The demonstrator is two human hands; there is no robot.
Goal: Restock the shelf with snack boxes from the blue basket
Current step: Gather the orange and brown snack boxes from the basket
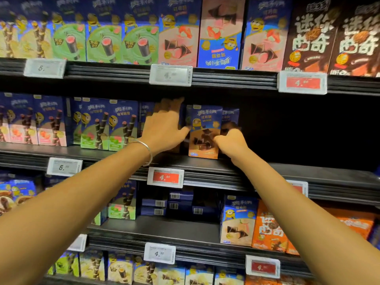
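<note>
Blue-and-brown snack box on the shelf was pinched by the right grip; the left grip was spread flat beside it

Left hand: fingertips smeared by motion; what they touch cannot be told.
Right hand: curled against the brown-fronted box, fingers hidden; grip unclear.
Rear box: lower half hidden behind that hand.
Price tags: small digits unreadable.
Top-row boxes: tops cut by the upper edge.
</note>
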